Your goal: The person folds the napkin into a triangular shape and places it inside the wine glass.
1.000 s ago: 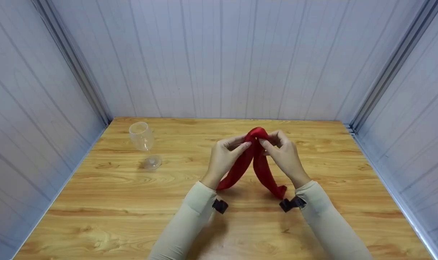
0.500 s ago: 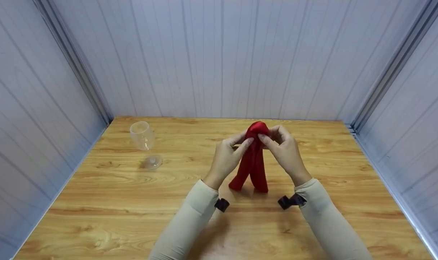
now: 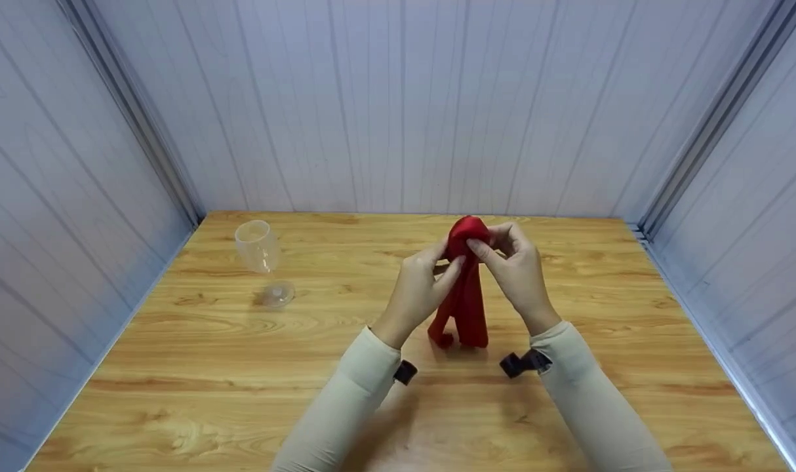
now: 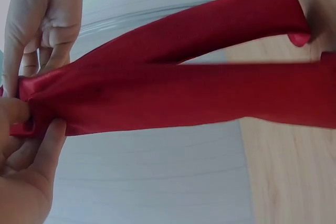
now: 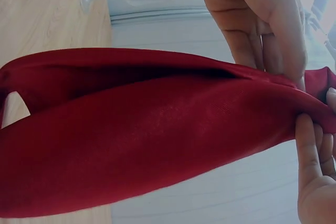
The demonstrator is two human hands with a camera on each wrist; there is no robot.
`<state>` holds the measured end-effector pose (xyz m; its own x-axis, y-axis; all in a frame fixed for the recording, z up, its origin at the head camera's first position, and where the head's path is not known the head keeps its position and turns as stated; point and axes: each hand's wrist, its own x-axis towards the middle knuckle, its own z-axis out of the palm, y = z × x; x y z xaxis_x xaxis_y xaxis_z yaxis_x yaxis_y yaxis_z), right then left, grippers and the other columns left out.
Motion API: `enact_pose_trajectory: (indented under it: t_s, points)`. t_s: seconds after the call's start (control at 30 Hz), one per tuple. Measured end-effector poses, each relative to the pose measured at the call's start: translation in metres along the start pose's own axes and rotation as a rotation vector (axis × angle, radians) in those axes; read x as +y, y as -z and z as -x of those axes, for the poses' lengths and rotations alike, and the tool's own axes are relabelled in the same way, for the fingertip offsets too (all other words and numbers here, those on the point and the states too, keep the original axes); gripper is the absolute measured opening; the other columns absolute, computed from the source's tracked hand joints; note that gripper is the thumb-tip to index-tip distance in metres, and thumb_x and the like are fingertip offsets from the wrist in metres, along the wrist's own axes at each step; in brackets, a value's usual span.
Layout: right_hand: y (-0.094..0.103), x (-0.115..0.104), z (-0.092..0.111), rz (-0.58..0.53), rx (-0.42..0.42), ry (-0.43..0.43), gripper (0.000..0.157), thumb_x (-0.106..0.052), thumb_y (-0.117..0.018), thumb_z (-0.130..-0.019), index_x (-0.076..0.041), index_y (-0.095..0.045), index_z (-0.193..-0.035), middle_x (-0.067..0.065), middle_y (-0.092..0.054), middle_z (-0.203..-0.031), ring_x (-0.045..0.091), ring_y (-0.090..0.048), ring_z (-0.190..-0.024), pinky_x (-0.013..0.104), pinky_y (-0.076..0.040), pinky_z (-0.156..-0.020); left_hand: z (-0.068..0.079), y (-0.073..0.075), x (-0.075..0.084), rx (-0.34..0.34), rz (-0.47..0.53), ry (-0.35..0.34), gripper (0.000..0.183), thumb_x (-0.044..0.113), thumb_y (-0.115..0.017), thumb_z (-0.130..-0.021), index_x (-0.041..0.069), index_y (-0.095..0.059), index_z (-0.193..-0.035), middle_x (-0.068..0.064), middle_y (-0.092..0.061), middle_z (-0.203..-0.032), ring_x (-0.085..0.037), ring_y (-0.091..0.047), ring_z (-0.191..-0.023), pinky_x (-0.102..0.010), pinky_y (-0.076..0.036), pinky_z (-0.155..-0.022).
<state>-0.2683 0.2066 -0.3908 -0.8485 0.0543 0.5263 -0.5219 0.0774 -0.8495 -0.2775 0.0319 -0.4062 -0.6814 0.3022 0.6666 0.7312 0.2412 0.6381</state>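
A wide red satin ribbon (image 3: 467,301) is held upright between both hands. It is looped and bunched at the top, and its two tails hang toward the table. My left hand (image 3: 416,285) pinches the left side of the bunch between thumb and fingers. From the right, my right hand (image 3: 519,275) grips the loop, its thumb pressed on the front. In the left wrist view the ribbon (image 4: 157,98) stretches from the fingertips down toward the table, one tail curling at its end. The right wrist view shows the ribbon's folded layers (image 5: 157,135); folds at the grip are partly hidden by fingers.
A clear stemmed glass (image 3: 259,249) stands upright on the wooden table (image 3: 208,380), left of the hands. Pale panelled walls (image 3: 398,111) enclose the table at the back and both sides. A small black camera sits at each wrist.
The hands have risen slightly and drawn the ribbon's loop into a rounder bunch. Its tails, spread apart earlier, now hang close together.
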Motion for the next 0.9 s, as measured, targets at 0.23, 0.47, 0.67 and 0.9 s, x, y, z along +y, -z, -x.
enact_pose_trajectory:
  t_s: [0.23,0.47,0.67,0.9]
  points:
    - [0.002,0.002,0.001,0.019,-0.018,-0.033,0.033,-0.020,-0.078,-0.089,0.001,-0.061,-0.107,0.015,-0.066,-0.100,0.026,-0.064,-0.088,0.031,-0.056,-0.073,0.001,0.000,-0.001,-0.021,0.048,0.032,0.038,0.019,-0.077,-0.091,0.008,-0.066,-0.126,-0.002,-0.072,-0.107,-0.009,-0.067,-0.099,-0.020,-0.055,-0.077]
    - [0.002,0.002,0.002,-0.050,-0.076,-0.047,0.027,-0.010,-0.074,-0.092,0.003,-0.057,-0.110,0.018,-0.059,-0.099,0.025,-0.062,-0.091,0.034,-0.057,-0.079,-0.001,-0.001,-0.002,0.039,0.056,0.037,0.021,0.006,-0.072,-0.091,0.004,-0.073,-0.112,-0.003,-0.074,-0.093,-0.009,-0.069,-0.084,-0.020,-0.056,-0.068]
    - [0.003,0.003,0.006,0.045,-0.126,0.004,0.031,-0.008,-0.068,-0.095,0.002,-0.057,-0.123,0.014,-0.060,-0.113,0.024,-0.057,-0.106,0.037,-0.048,-0.092,-0.003,0.000,-0.003,0.088,0.083,0.077,0.012,0.006,-0.072,-0.090,0.004,-0.076,-0.101,-0.003,-0.075,-0.090,-0.008,-0.071,-0.080,-0.022,-0.057,-0.063]
    - [0.004,0.011,0.022,0.187,-0.287,-0.060,0.051,-0.021,-0.061,-0.101,-0.007,-0.042,-0.147,0.013,-0.054,-0.136,0.025,-0.048,-0.128,0.050,-0.035,-0.109,-0.002,-0.002,-0.004,0.093,0.092,0.113,0.013,0.007,-0.074,-0.089,0.003,-0.076,-0.102,-0.003,-0.075,-0.089,-0.009,-0.070,-0.079,-0.022,-0.057,-0.064]
